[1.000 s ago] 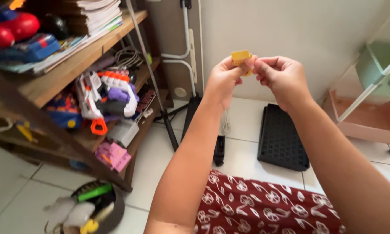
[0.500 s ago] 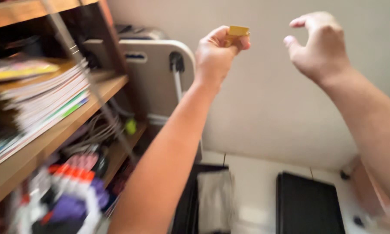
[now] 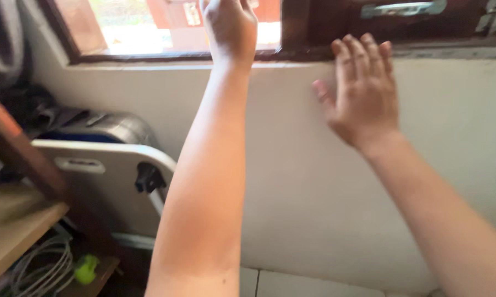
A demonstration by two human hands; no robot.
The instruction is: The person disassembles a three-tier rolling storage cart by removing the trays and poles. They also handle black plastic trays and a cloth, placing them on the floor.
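White wall under window sill (image 3: 165, 65), left hand (image 3: 230, 25) raised at sill – grip unclear, right hand (image 3: 363, 96) spread

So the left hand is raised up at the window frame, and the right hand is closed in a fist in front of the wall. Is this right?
Not quite. The right hand is open with fingers spread, not in a fist; the head view shows it. The left hand is indeed raised at the window frame, and the right one is in front of the wall.

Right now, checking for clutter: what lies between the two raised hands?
In the head view, only bare pale wall and a strip of the dark window frame lie between the left hand and the right hand.
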